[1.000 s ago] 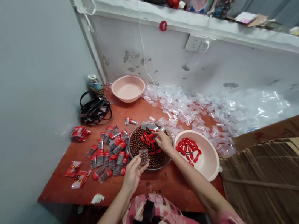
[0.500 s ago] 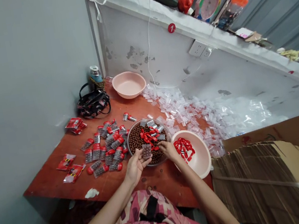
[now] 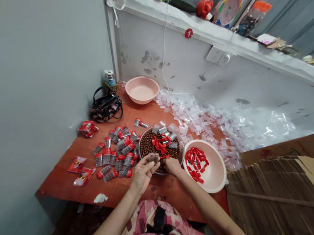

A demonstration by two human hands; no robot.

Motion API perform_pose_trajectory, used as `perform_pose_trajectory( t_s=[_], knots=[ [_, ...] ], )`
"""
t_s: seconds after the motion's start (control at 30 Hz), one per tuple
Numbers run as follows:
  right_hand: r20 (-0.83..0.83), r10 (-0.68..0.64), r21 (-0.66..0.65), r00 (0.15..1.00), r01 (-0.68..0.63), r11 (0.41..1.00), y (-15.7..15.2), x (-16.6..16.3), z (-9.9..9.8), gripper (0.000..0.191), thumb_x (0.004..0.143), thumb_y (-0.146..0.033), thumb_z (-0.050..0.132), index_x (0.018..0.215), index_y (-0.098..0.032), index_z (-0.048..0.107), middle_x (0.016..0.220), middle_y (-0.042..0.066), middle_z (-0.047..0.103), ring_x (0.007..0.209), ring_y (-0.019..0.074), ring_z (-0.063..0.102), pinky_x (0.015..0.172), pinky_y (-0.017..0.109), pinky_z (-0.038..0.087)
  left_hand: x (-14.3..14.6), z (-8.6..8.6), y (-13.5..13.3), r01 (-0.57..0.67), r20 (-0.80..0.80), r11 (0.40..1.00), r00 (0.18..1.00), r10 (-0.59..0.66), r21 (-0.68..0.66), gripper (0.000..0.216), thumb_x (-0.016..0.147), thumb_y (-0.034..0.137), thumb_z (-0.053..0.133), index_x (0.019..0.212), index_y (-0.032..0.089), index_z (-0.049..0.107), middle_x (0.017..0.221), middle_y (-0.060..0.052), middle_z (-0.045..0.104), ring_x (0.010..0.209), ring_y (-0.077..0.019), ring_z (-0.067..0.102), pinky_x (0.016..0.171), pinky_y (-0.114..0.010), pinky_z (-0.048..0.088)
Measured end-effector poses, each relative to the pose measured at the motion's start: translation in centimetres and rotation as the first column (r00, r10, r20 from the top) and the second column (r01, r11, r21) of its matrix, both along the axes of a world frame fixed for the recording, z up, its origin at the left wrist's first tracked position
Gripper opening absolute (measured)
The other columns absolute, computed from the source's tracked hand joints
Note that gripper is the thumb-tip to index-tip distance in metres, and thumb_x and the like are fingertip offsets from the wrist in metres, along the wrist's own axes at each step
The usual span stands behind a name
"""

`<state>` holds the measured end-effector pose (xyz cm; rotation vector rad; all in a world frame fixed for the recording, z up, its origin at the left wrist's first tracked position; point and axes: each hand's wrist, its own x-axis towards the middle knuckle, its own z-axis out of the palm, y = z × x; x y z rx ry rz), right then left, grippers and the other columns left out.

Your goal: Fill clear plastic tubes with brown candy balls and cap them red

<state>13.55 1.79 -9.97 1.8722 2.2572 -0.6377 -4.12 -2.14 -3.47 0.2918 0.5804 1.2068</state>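
Well, at the left a smooth grey wall (image 3: pixel 23 75) met the worktop (image 3: pixel 60 176), whose red surface looked worn and spotted. Glossy, flat red packets (image 3: pixel 84 176) lay at the left edge, with a crumpled white scrap (image 3: pixel 100 198) on the near side. Farther back slumped a soft, dark, patterned handbag (image 3: pixel 106 109) with looped handles. Next came a loose heap of small, clear, red-capped containers (image 3: pixel 123 148), most lying on their sides and packed with dark, round contents.

The left hand (image 3: pixel 143 172) pinched a small see-through container (image 3: pixel 153 157) with dark contents between thumb and fingers, holding it above the near left part of a round, shiny metal bowl (image 3: pixel 182 145). Far behind stood a smooth pink plastic basin (image 3: pixel 142 90). Inside the bowl, glossy brown beads (image 3: pixel 146 142) lay under slick red pieces (image 3: pixel 159 145) and clear ones. The right hand (image 3: pixel 173 166) was curled at the bowl's near right side; whether it gripped anything could not be told.

Just right of the bowl, a pale plastic basin (image 3: pixel 217 163) held more red caps (image 3: pixel 197 161). Beyond spread shiny, transparent sleeves (image 3: pixel 201 116), and at the near right stood ridged brown cardboard (image 3: pixel 266 195).
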Motion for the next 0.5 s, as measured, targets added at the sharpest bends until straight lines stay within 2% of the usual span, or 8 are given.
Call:
perform_pose_trajectory(
  t_s=[0.1,0.2,0.27,0.3,0.33,0.4,0.43,0.5],
  knots=[
    [0.001,-0.015,-0.001,1.0,0.015,1.0,-0.2,0.0,-0.3,0.018,0.074,-0.019,0.046,0.083,-0.016,0.061,0.083,0.011,0.063,0.079,0.0206,0.058,0.069,0.029,0.04,-0.2,-0.7,0.1,-0.044,-0.009,0.998,0.999,0.043,-0.044,0.029,0.068,0.009,0.061,0.096,0.016,0.057,0.105,-0.006,0.059,0.096,-0.0192,0.056,0.085,-0.032,0.045],
    [-0.039,-0.046,0.017,0.998,0.047,0.999,-0.2,0.6,0.4,0.02,0.079,-0.024,0.042,0.087,-0.018,0.059,0.085,0.006,0.062,0.08,0.0162,0.057,0.071,0.025,0.04,-0.3,-1.2,0.1,-0.055,-0.043,0.997,0.998,0.053,-0.045,0.028,0.068,0.01,0.061,0.096,0.015,0.057,0.106,-0.007,0.058,0.095,-0.0185,0.056,0.085,-0.032,0.045],
    [-0.22,-0.107,0.052,0.97,0.121,0.991,-0.2,0.9,1.6,0.024,0.083,-0.031,0.038,0.09,-0.019,0.057,0.087,0.003,0.062,0.08,0.0137,0.056,0.072,0.023,0.041,-0.2,-1.3,0.1,-0.052,-0.067,0.998,0.997,0.049,-0.045,0.027,0.068,0.011,0.061,0.095,0.015,0.058,0.105,-0.007,0.058,0.094,-0.0178,0.056,0.084,-0.032,0.046],
    [-0.367,-0.144,0.067,0.919,0.18,0.981,-0.2,0.9,2.5,0.026,0.083,-0.033,0.038,0.091,-0.018,0.056,0.086,0.003,0.061,0.079,0.0131,0.056,0.071,0.023,0.041,-0.2,-1.3,0.1,-0.05,-0.079,0.998,0.996,0.046,-0.046,0.027,0.068,0.012,0.062,0.094,0.015,0.058,0.105,-0.007,0.058,0.094,-0.0175,0.056,0.084,-0.032,0.046],
    [-0.524,-0.17,0.07,0.835,0.241,0.968,-0.2,0.8,3.4,0.027,0.083,-0.035,0.038,0.091,-0.017,0.056,0.085,0.003,0.061,0.078,0.0129,0.056,0.071,0.023,0.042,-0.1,-1.4,0.1,-0.047,-0.09,0.998,0.995,0.043,-0.047,0.026,0.068,0.012,0.062,0.094,0.015,0.058,0.105,-0.006,0.059,0.094,-0.0173,0.056,0.084,-0.032,0.046],
    [-0.767,-0.158,0.059,0.621,0.314,0.948,-0.4,0.0,5.6,0.025,0.081,-0.035,0.043,0.09,-0.017,0.057,0.085,0.003,0.06,0.079,0.0132,0.055,0.073,0.024,0.043,0.2,-1.5,0.1,-0.038,-0.108,0.998,0.994,0.033,-0.042,0.026,0.067,0.013,0.062,0.093,0.015,0.059,0.105,-0.006,0.058,0.095,-0.0169,0.055,0.084,-0.031,0.045],
    [-0.827,-0.123,0.064,0.549,0.309,0.949,-0.5,-0.5,6.7,0.023,0.08,-0.034,0.046,0.09,-0.017,0.057,0.086,0.002,0.06,0.081,0.0132,0.055,0.075,0.024,0.042,0.3,-1.5,0.1,-0.029,-0.115,0.999,0.993,0.025,-0.036,0.026,0.067,0.013,0.062,0.093,0.015,0.059,0.104,-0.006,0.058,0.094,-0.0166,0.055,0.084,-0.031,0.045],
    [-0.873,-0.033,0.104,0.486,0.252,0.962,-0.9,-1.7,8.6,0.018,0.079,-0.03,0.049,0.089,-0.019,0.06,0.091,0.003,0.06,0.087,0.0135,0.054,0.081,0.026,0.041,0.6,-1.7,0.1,-0.007,-0.127,1.0,0.992,0.004,-0.025,0.026,0.067,0.013,0.063,0.093,0.015,0.059,0.101,-0.005,0.059,0.091,-0.0154,0.056,0.082,-0.029,0.046]
  ],
)
